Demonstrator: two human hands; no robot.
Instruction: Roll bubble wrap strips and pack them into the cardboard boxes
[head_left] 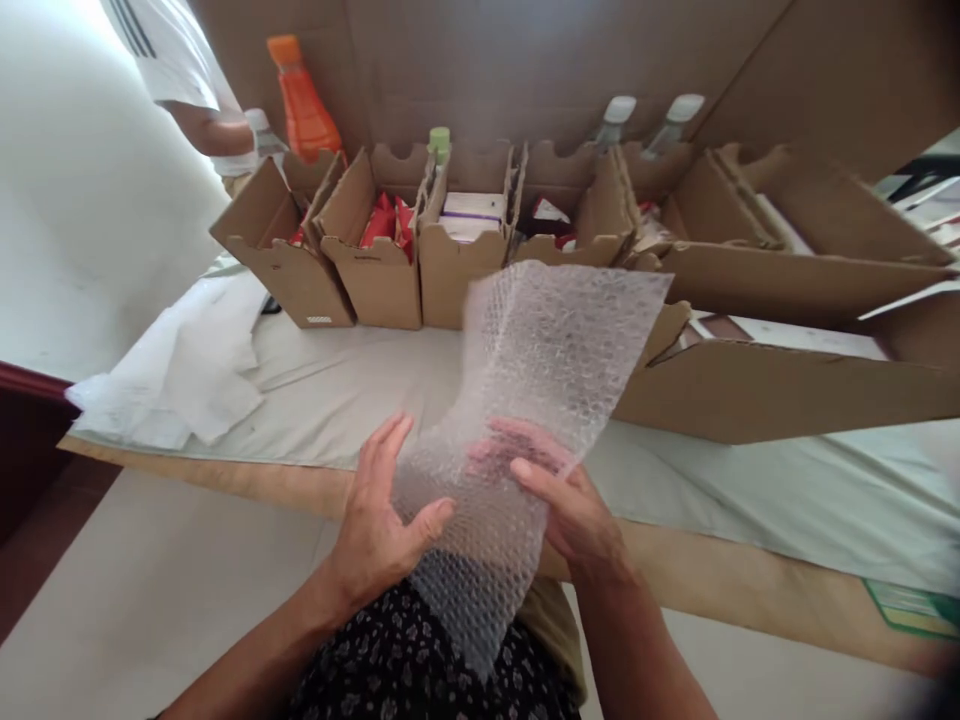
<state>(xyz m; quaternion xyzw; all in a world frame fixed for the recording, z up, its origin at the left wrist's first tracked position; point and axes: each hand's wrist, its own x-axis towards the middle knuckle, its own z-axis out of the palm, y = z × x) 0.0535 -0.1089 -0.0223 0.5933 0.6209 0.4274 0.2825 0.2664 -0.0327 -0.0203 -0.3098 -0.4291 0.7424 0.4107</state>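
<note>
A clear sheet of bubble wrap (570,340) hangs in front of me, its lower corner dangling over my dark floral clothing. My right hand (562,490) grips it at the right edge, thumb on the near face and fingers showing through from behind. At the sheet's left side is my left hand (386,510), fingers stretched up and thumb apart from them. That palm is turned toward the wrap; whether it touches the sheet I cannot tell.
Cardboard bins (375,280) line the table's back, several holding red packets or white boxes. Bottles, one orange (304,110), stand behind them. White wrapping sheets (202,360) lie at left on the pale cloth (360,390). Another person's arm (214,130) shows at upper left.
</note>
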